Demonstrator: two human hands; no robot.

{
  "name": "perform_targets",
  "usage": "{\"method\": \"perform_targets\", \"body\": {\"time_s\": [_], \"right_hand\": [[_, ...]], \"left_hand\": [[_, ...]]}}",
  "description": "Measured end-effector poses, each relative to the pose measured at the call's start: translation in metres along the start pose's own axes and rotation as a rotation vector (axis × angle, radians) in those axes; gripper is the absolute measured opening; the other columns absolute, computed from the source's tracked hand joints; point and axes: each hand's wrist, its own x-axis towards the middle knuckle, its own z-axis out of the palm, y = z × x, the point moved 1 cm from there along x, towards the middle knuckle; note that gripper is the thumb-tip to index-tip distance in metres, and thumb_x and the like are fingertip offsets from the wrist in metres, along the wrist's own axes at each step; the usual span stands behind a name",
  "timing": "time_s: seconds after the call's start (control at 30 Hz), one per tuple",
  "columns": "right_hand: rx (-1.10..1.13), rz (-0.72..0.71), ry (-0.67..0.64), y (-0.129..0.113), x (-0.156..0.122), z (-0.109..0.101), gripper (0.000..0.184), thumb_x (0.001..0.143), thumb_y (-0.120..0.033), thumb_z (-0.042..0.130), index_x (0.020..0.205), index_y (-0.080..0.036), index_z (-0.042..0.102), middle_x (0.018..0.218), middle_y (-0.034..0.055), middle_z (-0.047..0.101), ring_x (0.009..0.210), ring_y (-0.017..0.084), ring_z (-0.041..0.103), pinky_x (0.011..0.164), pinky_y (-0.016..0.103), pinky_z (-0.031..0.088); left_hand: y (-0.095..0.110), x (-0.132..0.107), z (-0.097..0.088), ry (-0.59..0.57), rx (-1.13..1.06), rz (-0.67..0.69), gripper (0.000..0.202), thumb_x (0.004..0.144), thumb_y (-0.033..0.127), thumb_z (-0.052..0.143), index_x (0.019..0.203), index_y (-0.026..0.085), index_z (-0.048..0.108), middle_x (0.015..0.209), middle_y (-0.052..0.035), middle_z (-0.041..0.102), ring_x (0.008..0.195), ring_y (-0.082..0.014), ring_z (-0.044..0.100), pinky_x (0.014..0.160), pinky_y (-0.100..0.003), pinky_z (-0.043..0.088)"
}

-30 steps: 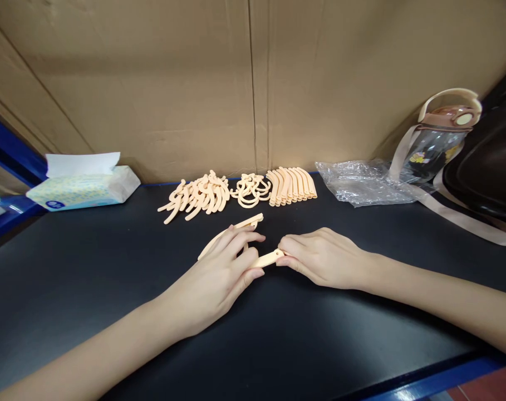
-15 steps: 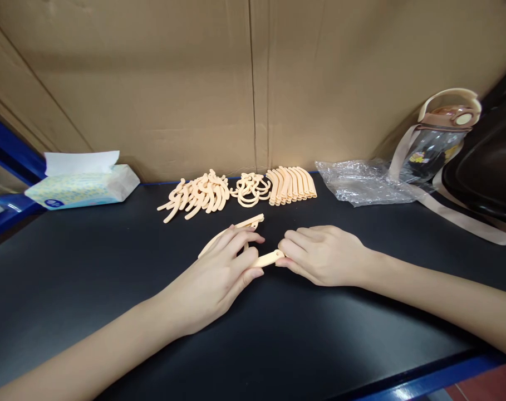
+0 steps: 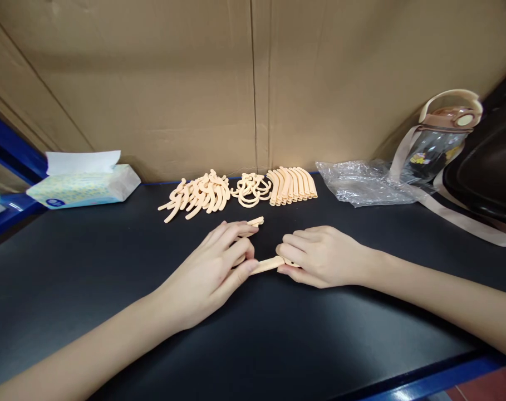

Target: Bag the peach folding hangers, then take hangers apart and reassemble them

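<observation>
My left hand (image 3: pixel 213 270) pinches a beige plastic hanger arm (image 3: pixel 266 265) between thumb and index finger, low over the table. Its other fingers bend over a second beige hanger piece (image 3: pixel 255 221), mostly hidden beneath them. My right hand (image 3: pixel 319 256) is closed at the right end of the pinched arm, where a small beige end piece (image 3: pixel 293 263) shows under its fingers. Behind the hands lie a loose heap of curved hanger arms (image 3: pixel 200 195), a small pile of beige hooks (image 3: pixel 251 190) and a neat row of wider arms (image 3: pixel 292 186).
A tissue pack (image 3: pixel 86 186) sits at the left back of the black table (image 3: pixel 253 345). At the right back are a crumpled clear plastic bag (image 3: pixel 361 184) and a strapped water bottle (image 3: pixel 438 145). Cardboard (image 3: pixel 173 83) stands behind.
My left hand has slid slightly left and covers more of the second piece. The arm's rounded end and a small end piece now show at my right fingers, which have barely moved.
</observation>
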Motion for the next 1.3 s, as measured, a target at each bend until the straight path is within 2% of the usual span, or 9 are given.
{"method": "perform_targets", "body": {"time_s": [0.13,0.2,0.23,0.43,0.53,0.63,0.93,1.13,1.3], "right_hand": [[0.125,0.019,-0.023,0.001,0.001,0.000,0.022,0.093,-0.022,0.043,0.081,-0.016,0.061,0.069,-0.0005,0.056,0.060,0.014,0.047,0.058,0.028,0.034],[0.167,0.029,-0.027,0.002,0.002,0.000,0.020,0.089,-0.018,0.045,0.082,-0.016,0.063,0.070,0.0003,0.056,0.062,0.015,0.045,0.060,0.029,0.035],[0.182,0.033,-0.029,0.002,0.002,0.000,0.019,0.088,-0.017,0.045,0.083,-0.015,0.064,0.071,0.0006,0.056,0.063,0.015,0.045,0.061,0.029,0.035],[0.243,0.046,-0.011,0.004,0.003,-0.001,0.017,0.084,-0.012,0.048,0.084,-0.014,0.064,0.080,0.0049,0.060,0.070,0.017,0.045,0.065,0.031,0.036],[0.255,0.020,0.021,0.006,0.003,0.000,0.017,0.086,-0.010,0.049,0.088,-0.014,0.065,0.097,0.0095,0.066,0.085,0.021,0.052,0.078,0.035,0.042],[0.269,0.003,0.038,0.007,0.003,0.001,0.023,0.090,-0.005,0.046,0.096,-0.013,0.066,0.111,0.0119,0.067,0.103,0.023,0.055,0.089,0.037,0.044],[0.369,0.137,-0.013,0.008,-0.001,0.003,0.028,0.093,-0.005,0.044,0.101,-0.018,0.068,0.135,0.0141,0.058,0.114,0.023,0.059,0.092,0.037,0.051],[0.536,0.217,-0.011,0.007,-0.002,0.004,0.030,0.094,-0.004,0.041,0.101,-0.018,0.066,0.132,0.0147,0.059,0.115,0.021,0.062,0.091,0.035,0.053],[0.793,0.253,-0.001,0.007,-0.001,0.003,0.032,0.087,0.004,0.040,0.084,-0.018,0.062,0.126,0.0105,0.058,0.105,0.015,0.060,0.086,0.029,0.049]], "left_hand": [[-0.008,0.000,-0.001,0.052,-0.137,-0.190,0.019,0.098,0.035,0.043,0.105,0.024,0.057,0.136,-0.0065,0.049,0.127,-0.0245,0.047,0.083,-0.034,0.060],[-0.012,0.002,0.001,0.046,-0.219,-0.265,0.020,0.093,0.036,0.050,0.107,0.025,0.058,0.137,-0.0061,0.048,0.124,-0.0244,0.049,0.069,-0.027,0.062],[-0.013,0.002,0.001,0.045,-0.242,-0.287,0.020,0.091,0.036,0.052,0.107,0.025,0.059,0.137,-0.0058,0.048,0.124,-0.0244,0.049,0.068,-0.025,0.062],[-0.019,0.003,0.004,0.082,-0.266,-0.332,0.021,0.092,0.042,0.053,0.104,0.027,0.062,0.135,-0.0039,0.049,0.127,-0.0234,0.047,0.072,-0.025,0.063],[-0.020,0.003,0.004,0.089,-0.247,-0.335,0.022,0.094,0.045,0.051,0.104,0.028,0.061,0.135,-0.0027,0.049,0.128,-0.0222,0.046,0.079,-0.027,0.062],[-0.020,0.002,0.005,0.093,-0.242,-0.343,0.024,0.094,0.047,0.049,0.103,0.028,0.062,0.136,-0.0032,0.049,0.128,-0.0233,0.046,0.077,-0.028,0.061],[-0.024,0.004,0.007,0.112,-0.232,-0.359,0.029,0.093,0.049,0.049,0.107,0.028,0.064,0.137,-0.0037,0.049,0.130,-0.0228,0.046,0.087,-0.031,0.059],[-0.024,0.003,0.007,0.130,-0.179,-0.365,0.034,0.093,0.049,0.046,0.111,0.027,0.066,0.139,-0.0042,0.051,0.131,-0.0253,0.047,0.095,-0.037,0.057],[-0.025,0.001,0.006,0.089,-0.033,-0.352,0.045,0.096,0.048,0.040,0.127,0.023,0.061,0.146,-0.0076,0.046,0.136,-0.0290,0.042,0.114,-0.050,0.037]]}}
